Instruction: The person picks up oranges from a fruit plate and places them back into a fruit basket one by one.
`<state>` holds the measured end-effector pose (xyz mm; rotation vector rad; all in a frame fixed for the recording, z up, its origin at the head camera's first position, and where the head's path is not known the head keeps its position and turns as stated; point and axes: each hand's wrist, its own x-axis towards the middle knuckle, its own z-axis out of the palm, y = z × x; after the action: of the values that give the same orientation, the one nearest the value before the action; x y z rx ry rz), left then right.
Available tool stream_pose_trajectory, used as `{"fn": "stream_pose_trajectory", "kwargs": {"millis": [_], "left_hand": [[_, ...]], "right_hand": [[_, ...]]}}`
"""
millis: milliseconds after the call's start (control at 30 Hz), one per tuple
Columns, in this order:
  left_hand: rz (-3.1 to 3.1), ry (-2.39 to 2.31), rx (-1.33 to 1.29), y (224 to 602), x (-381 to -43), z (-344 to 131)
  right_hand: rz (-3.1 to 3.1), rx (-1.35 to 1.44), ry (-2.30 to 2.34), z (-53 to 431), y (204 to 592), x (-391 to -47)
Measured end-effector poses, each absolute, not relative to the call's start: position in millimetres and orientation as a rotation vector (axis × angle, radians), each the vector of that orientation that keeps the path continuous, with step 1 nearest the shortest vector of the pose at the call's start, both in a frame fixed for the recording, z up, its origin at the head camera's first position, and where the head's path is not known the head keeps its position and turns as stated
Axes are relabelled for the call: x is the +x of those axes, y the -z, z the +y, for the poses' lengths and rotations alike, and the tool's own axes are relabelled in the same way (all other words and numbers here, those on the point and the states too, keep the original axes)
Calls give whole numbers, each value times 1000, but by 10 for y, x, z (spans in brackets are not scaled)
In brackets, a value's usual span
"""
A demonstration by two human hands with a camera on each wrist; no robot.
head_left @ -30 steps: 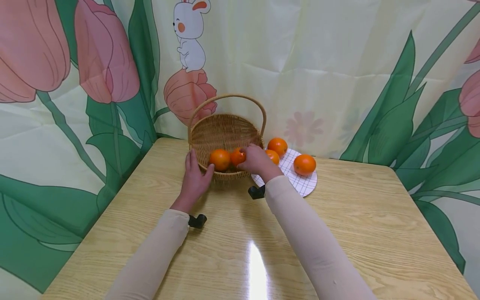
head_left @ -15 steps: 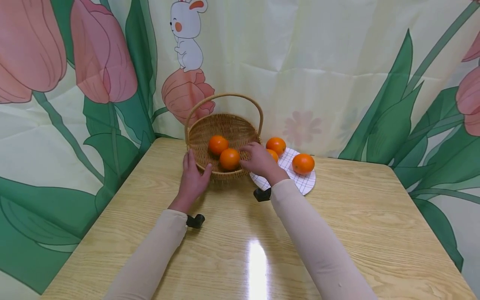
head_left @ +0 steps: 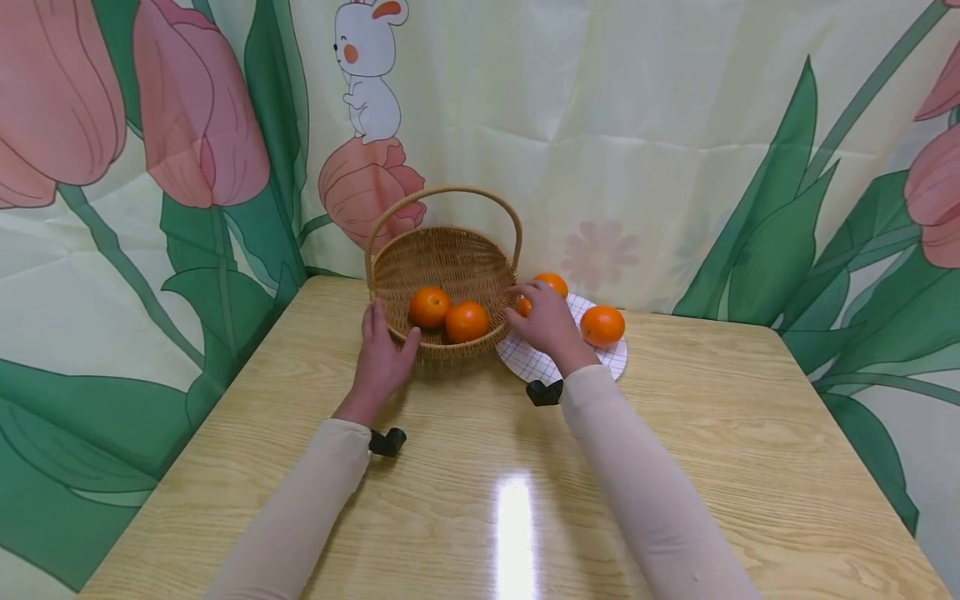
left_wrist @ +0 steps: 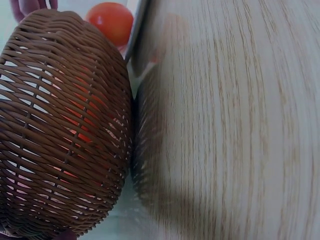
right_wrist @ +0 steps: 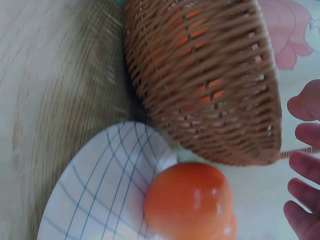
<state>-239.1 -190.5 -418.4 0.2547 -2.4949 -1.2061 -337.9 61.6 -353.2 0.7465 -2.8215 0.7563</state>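
Appears to be a small staged tabletop recording set; cannot be tied to a particular kind of room. Shows a light wood-grain table (head_left: 450, 483), closed in beyond its far edge, corner to corner, and along both side edges by hanging cloth (head_left: 660, 108) printed with oversized pink tulips (head_left: 198, 108), green leaves (head_left: 787, 225) and a white rabbit (head_left: 373, 79). Also shows small black devices (head_left: 387, 442) at both wrists (head_left: 358, 408) and a bright glare (head_left: 514, 533) on the wood.

A pale cream fabric curtain (head_left: 487, 92) printed with pink tulips (head_left: 202, 108), green leaves (head_left: 787, 237) and a white rabbit (head_left: 372, 100) hangs behind the light wood-grain worktop (head_left: 750, 442). White glare (head_left: 514, 533) streaks its surface.
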Motion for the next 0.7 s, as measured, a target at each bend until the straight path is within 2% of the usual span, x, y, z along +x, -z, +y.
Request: {"fn": "stream_pose_trajectory", "kwargs": {"millis": [700], "left_hand": [[-2514, 1225, 255, 4174, -2375, -1902]], "right_hand": [[-2780, 596, -794, 1056, 3668, -3443]]}}
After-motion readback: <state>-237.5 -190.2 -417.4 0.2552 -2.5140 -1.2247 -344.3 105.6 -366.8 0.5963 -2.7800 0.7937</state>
